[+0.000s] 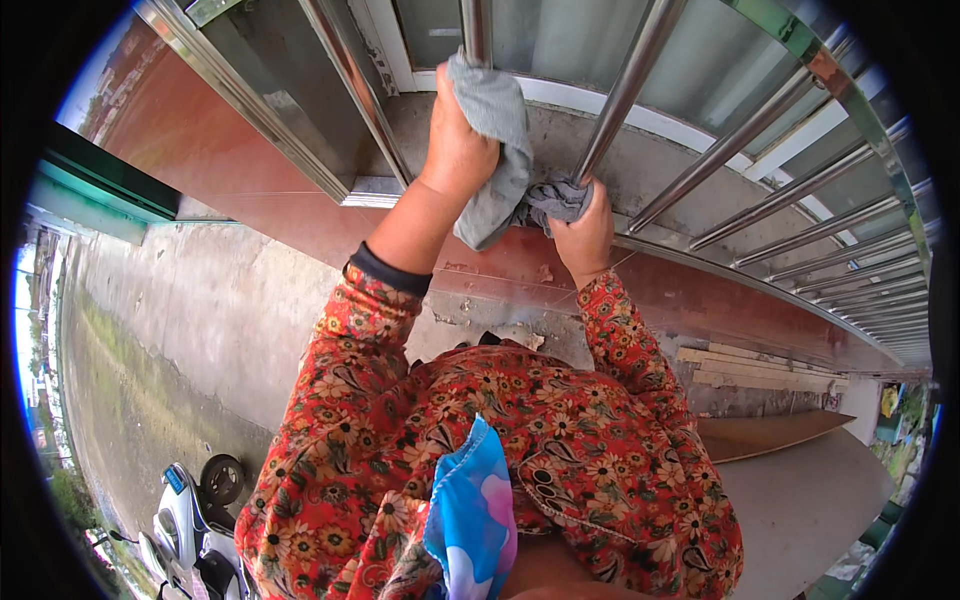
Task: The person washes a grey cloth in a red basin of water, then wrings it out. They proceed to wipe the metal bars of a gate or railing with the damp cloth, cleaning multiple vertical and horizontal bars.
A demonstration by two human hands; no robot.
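A damp-looking grey cloth [497, 150] stretches between my two hands at the metal window bars. My left hand [458, 145] is closed round its upper part, against a shiny upright bar [477, 30]. Lower and to the right, my right hand [585, 235] grips a bunched, darker end of the cloth at the foot of another bar [630, 85]. The cloth's lower fold hangs over the edge of the reddish-brown ledge. Some of the fingers of both hands are hidden behind the cloth and bars.
More steel bars [760, 150] run off to the right before a white-framed window [560, 95]. Red-brown tiles [680, 285] face the wall below. Wooden boards [770, 435] lie at the right. A white scooter [180, 530] stands on the concrete at the lower left.
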